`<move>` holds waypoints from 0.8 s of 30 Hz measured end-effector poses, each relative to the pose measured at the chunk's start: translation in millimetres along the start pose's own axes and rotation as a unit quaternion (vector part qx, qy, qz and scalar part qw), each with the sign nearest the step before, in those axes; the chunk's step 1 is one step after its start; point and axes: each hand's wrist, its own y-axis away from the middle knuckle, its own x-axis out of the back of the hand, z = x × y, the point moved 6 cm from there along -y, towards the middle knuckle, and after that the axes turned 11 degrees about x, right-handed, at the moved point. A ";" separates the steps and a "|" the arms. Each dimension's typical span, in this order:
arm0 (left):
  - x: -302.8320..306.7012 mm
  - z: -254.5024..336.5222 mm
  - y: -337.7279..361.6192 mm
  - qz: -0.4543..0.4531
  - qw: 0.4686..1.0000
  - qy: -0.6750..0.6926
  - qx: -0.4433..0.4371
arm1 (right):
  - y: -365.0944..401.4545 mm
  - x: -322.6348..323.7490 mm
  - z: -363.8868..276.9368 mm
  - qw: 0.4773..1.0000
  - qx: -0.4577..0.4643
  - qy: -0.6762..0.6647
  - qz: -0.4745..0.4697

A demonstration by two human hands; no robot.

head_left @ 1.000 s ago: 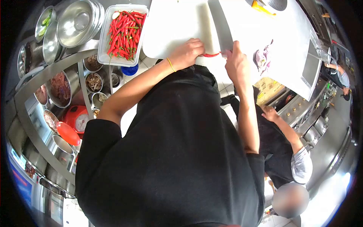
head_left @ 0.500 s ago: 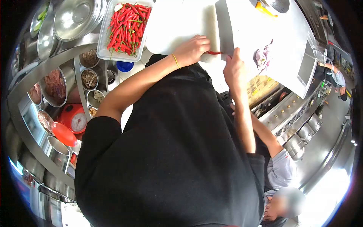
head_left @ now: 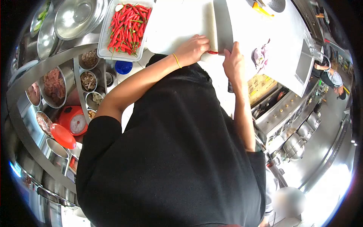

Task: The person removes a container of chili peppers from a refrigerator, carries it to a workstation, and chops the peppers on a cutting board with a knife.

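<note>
My left hand [head_left: 194,49] is closed on a red chili pepper [head_left: 213,52] at the near right edge of the white cutting board [head_left: 179,24]. Only a short piece of that pepper shows past the fingers. In my right hand [head_left: 234,62] is a broad cleaver [head_left: 224,26], gripped near the blade's heel, with its dark handle showing below the palm. The blade points away from me along the board's right side, close to the pepper's end. Left of the board stands a clear plastic tub [head_left: 102,45] full of whole red chili peppers [head_left: 130,28].
A crumpled purplish-white item [head_left: 261,57] lies on the white counter at right, with a yellow object [head_left: 262,9] farther back. Steel bowls [head_left: 77,19], a red scale [head_left: 73,120] and food containers [head_left: 89,80] are at left. A stove [head_left: 280,113] runs along the right; another person [head_left: 334,79] stands beyond.
The cleaver has shifted slightly left toward my left hand, and less of the pepper shows past the fingers. A co-worker beside me at lower right has moved mostly behind my body.
</note>
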 end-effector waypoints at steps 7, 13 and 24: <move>-3.0 -6.5 -3.8 -0.023 0.999 -0.003 0.030 | 6.0 -18.3 8.6 0.999 -0.012 0.027 0.026; 4.5 0.0 -5.6 0.009 1.000 -0.007 0.017 | 5.6 3.6 -3.6 0.999 0.024 -0.029 0.012; 4.1 2.5 -7.4 -0.020 0.999 -0.039 0.031 | 10.1 -6.5 -5.7 0.998 0.002 -0.056 0.008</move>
